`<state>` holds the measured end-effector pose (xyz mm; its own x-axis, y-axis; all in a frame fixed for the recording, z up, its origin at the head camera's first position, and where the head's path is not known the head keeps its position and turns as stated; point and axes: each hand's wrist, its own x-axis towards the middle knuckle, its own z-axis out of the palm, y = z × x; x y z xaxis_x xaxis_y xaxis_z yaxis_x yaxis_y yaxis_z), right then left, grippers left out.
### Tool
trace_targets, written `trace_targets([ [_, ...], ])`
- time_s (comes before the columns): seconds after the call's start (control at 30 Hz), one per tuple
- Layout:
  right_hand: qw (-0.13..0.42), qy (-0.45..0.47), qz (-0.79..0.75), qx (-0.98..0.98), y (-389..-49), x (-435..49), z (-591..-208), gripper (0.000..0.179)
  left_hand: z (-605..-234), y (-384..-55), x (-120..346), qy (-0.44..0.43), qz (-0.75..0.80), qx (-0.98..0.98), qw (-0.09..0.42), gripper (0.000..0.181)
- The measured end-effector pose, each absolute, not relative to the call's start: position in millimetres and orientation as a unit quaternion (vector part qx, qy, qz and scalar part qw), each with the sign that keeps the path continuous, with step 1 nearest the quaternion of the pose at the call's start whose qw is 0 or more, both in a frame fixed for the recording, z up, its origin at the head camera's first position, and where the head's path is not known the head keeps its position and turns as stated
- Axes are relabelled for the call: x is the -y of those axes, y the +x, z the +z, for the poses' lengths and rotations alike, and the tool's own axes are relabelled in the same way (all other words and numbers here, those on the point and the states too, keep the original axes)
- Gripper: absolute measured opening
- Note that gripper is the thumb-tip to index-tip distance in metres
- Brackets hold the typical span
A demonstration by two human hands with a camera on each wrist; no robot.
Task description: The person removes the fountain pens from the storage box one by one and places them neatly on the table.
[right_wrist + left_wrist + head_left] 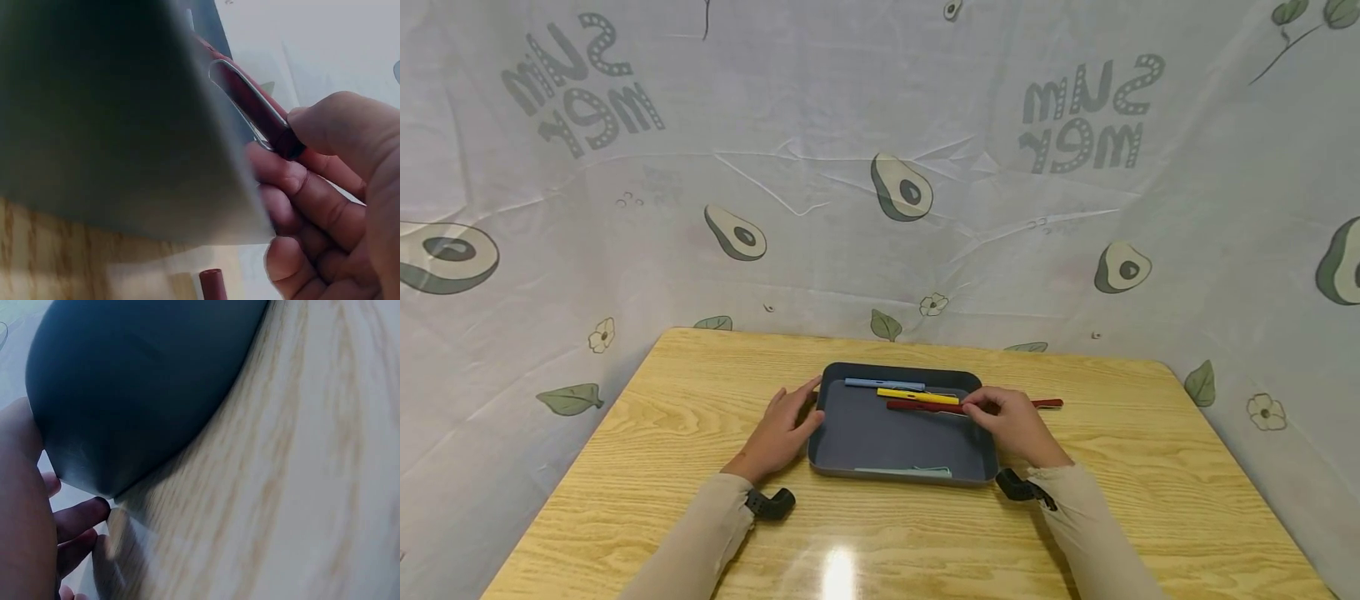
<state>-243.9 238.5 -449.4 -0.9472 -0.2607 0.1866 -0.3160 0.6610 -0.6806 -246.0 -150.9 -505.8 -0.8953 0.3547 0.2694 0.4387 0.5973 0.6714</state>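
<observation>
Your right hand (1011, 425) pinches a dark red pen (913, 406) by its clip end, within the tray (880, 442); your left hand (782, 432), fingers loosely extended, touches the tray's edge. The pen is probably light, stiff, slightly slippery; this end suits gripping.

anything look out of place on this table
One red pen lies on the table, outside the tray to its right, while the blue pen, yellow pen and pale pen lie inside it. Nothing looks spilled or damaged.
</observation>
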Motion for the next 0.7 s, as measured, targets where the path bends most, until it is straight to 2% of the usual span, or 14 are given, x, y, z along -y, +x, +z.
trace_targets([
  [0.2,0.028,0.13,0.406,0.904,-242.0,-240.8,-453.9,0.008,-507.4,-246.1,149.0,-0.224,-0.386,0.893,0.056,0.059],
  [0.7,0.006,0.128,0.443,0.887,-241.7,-243.5,-452.8,0.013,-508.6,-247.7,150.5,-0.225,-0.387,0.892,0.057,0.059],
])
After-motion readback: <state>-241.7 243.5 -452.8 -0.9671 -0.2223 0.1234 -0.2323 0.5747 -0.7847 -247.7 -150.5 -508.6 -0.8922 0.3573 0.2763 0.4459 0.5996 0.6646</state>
